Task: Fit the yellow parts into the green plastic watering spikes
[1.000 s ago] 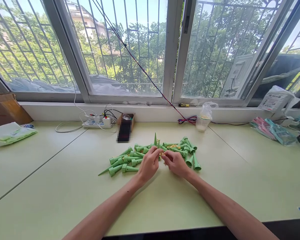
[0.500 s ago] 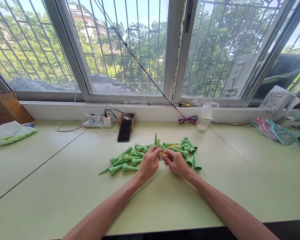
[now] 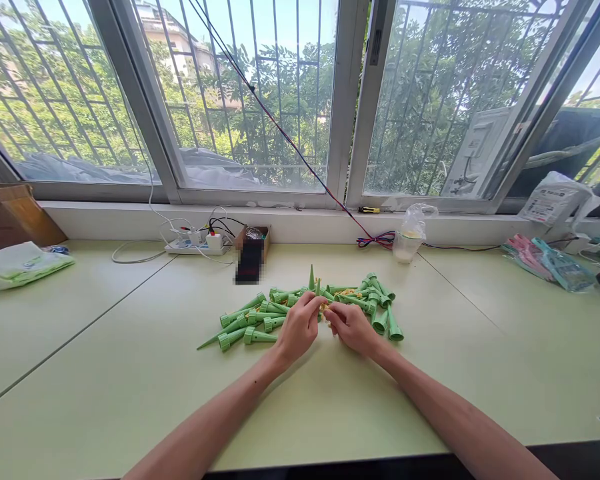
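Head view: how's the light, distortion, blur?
All in the head view: daylight through the windows, sky near-white in places; frames splaying outward at the top, a wide-angle look; faint shadow beside the left hand; green cones fairly sharp; pixelated patch at the small box.

I am seeing a bare left forearm [image 3: 225, 410] and a bare right forearm [image 3: 440, 400], both tapering toward bare hands [image 3: 299, 328]. A small, round mark [image 3: 255, 382] is dotting the left forearm near the wrist [image 3: 279, 359].
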Available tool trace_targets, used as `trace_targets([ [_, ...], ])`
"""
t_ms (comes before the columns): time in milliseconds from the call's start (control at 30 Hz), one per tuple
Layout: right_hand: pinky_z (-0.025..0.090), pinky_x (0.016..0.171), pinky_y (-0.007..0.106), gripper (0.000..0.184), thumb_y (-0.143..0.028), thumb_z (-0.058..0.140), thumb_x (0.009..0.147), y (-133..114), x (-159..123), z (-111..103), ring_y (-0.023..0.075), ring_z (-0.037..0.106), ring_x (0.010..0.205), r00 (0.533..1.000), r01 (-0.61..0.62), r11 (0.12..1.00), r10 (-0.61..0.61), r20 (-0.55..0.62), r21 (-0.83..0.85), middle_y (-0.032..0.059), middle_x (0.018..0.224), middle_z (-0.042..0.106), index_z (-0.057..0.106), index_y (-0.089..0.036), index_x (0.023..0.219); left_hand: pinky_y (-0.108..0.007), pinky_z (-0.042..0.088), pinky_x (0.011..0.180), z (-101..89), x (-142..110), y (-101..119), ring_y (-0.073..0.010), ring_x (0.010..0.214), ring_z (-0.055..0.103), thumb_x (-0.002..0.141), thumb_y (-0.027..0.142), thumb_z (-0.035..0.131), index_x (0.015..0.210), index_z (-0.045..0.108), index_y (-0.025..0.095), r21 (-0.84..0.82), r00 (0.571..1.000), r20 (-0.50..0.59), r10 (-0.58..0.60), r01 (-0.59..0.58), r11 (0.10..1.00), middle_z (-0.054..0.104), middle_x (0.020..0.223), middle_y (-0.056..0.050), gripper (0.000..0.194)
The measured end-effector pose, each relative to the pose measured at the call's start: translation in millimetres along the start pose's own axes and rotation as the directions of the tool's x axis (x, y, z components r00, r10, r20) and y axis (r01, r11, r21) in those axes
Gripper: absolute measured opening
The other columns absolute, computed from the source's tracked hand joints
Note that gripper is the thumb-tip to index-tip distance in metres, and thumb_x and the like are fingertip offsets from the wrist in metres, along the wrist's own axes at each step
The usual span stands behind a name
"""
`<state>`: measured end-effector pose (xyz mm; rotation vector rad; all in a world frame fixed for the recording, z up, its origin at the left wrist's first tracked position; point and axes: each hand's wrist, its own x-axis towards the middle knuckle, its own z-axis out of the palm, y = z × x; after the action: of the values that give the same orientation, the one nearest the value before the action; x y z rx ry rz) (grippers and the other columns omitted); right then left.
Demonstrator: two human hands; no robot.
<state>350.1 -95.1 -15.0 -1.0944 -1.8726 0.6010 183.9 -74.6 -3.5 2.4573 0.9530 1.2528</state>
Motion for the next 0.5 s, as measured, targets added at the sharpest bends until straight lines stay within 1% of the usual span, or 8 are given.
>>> trace_targets([
  [100, 0.036, 0.053, 0.024, 0.039, -0.036, 0.042, 0.098, -0.6, -0.2, -0.2, 0.0112, 0.045, 0.048, 1.000, -0.002, 1.000, 0.002, -0.004, 0.007, -0.0036, 0.052, 0.052, 0.045, -0.020, 0.063, -0.026, 0.045, 0.072, 0.0, 0.0, 0.1, -0.0139, 0.078, 0.054, 0.096, 0.012, 0.038, 0.103, 0.060, 0.021, -0.005, 1.000, -0.006, 0.005, -0.005, 1.000, 0.056, 0.093, -0.004, 0.024],
  [300, 0.035, 0.051, 0.024, 0.044, -0.045, 0.037, 0.099, -1.4, -0.2, -0.7, 0.0120, 0.042, 0.046, 1.000, -0.023, 1.000, 0.023, 0.002, -0.003, -0.0035, 0.048, 0.048, 0.050, -0.020, 0.066, -0.026, 0.047, 0.072, -0.2, 0.1, 0.0, -0.0140, 0.077, 0.054, 0.095, 0.011, 0.039, 0.101, 0.060, 0.020, -0.013, 1.000, -0.008, 0.013, -0.013, 1.000, 0.056, 0.092, -0.004, 0.024],
  [500, 0.032, 0.052, 0.024, 0.052, -0.048, 0.034, 0.100, 1.5, 0.7, 1.1, 0.0111, 0.042, 0.050, 0.999, -0.026, 0.999, 0.025, -0.023, -0.025, -0.0018, 0.054, 0.048, 0.047, -0.018, 0.058, -0.024, 0.047, 0.071, -0.9, 0.3, 2.3, -0.0133, 0.075, 0.055, 0.095, 0.011, 0.039, 0.102, 0.061, 0.020, -0.022, 1.000, -0.005, 0.017, -0.017, 1.000, 0.056, 0.090, -0.004, 0.024],
])
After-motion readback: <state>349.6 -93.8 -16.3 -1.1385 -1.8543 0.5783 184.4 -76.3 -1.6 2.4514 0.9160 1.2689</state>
